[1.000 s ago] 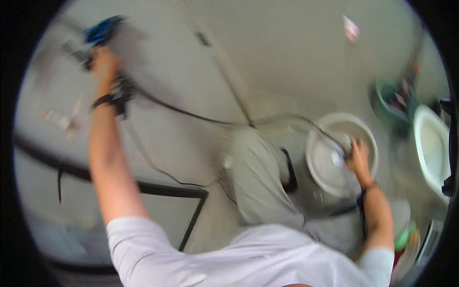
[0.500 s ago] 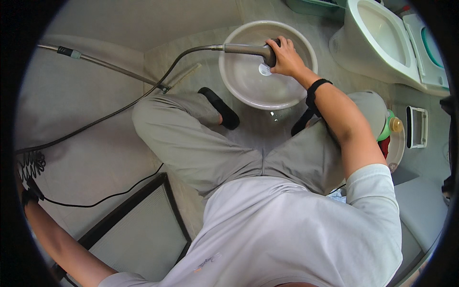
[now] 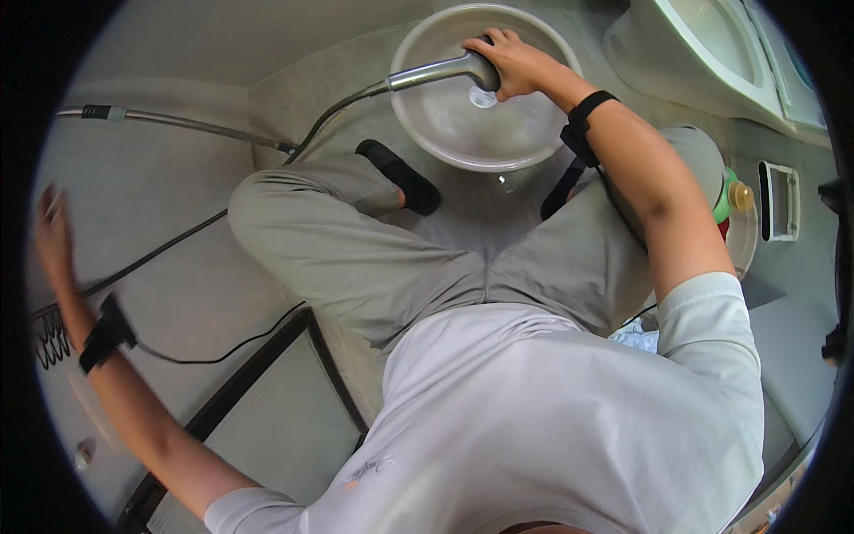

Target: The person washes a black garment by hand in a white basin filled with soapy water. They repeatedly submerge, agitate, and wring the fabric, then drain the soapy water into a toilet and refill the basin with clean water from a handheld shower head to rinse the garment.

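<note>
My right hand [image 3: 516, 64] is closed round the head of a grey handheld shower head [image 3: 436, 73], held over a pale round basin [image 3: 489, 165]. The shower head's handle points left, and its dark hose [image 3: 334, 116] runs down past my knee to the left wall. A round white label [image 3: 483, 96] shows on the basin's bottom; whether water is flowing I cannot make out. At the far left, my left hand [image 3: 55, 233] is raised near the wall, its fingers blurred. Nothing can be made out in it.
A white toilet [image 3: 712, 62] stands at the far right. A metal pole [image 3: 191, 125] leans at the left wall, above a dark-framed panel [image 3: 276, 418]. On the right are a green bottle with a yellow cap [image 3: 740, 196] and a white frame [image 3: 781, 203]. A coiled black cord [image 3: 52, 338] hangs left.
My left hand has come up into view from the left edge. The shower head has tilted, its handle end dropping slightly relative to its head. The whole view has shifted, with the basin higher in the picture.
</note>
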The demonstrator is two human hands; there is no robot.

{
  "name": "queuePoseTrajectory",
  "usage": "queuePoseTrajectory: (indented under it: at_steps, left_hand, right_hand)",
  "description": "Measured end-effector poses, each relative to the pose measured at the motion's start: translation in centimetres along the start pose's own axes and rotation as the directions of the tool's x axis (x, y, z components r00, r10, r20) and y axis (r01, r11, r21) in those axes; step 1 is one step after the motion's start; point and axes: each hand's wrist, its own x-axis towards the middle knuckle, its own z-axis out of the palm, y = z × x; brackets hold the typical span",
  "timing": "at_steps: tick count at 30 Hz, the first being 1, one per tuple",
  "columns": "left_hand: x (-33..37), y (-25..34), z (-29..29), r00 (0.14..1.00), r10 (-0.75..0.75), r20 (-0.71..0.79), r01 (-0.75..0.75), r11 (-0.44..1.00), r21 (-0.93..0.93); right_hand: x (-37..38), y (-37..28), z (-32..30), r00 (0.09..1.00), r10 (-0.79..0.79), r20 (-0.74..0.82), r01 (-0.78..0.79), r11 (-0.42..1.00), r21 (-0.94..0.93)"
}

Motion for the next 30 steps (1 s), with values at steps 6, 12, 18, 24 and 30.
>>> queuePoseTrajectory:
  at_steps: [6,12,18,24,30]
  left_hand:
    - [-10.7,40.5,1.3,0.676,0.699,0.232,-0.28,0.535,-0.797]
    - [-15.9,54.6,1.7,0.455,0.803,0.385,0.027,0.42,-0.907]
    - [-17.5,56.9,4.8,0.58,0.788,0.207,0.072,0.203,-0.977]
    - [-16.3,57.8,5.1,0.59,0.739,0.324,0.226,0.235,-0.945]
    - [-14.7,57.5,3.3,0.614,0.723,0.316,0.12,0.311,-0.943]
  right_hand:
    - [-0.1,-2.7,-1.7,0.995,-0.004,0.098,0.019,0.989,-0.149]
    - [-1.2,-3.8,-4.0,0.969,0.049,0.241,-0.021,0.993,-0.117]
    - [-2.4,-2.3,-4.0,0.971,0.142,0.193,-0.098,0.971,-0.219]
    - [-2.7,3.2,-6.8,0.959,0.233,-0.163,-0.247,0.966,-0.074]
    - [-3.0,4.2,-7.7,0.959,0.278,0.046,-0.279,0.96,0.014]
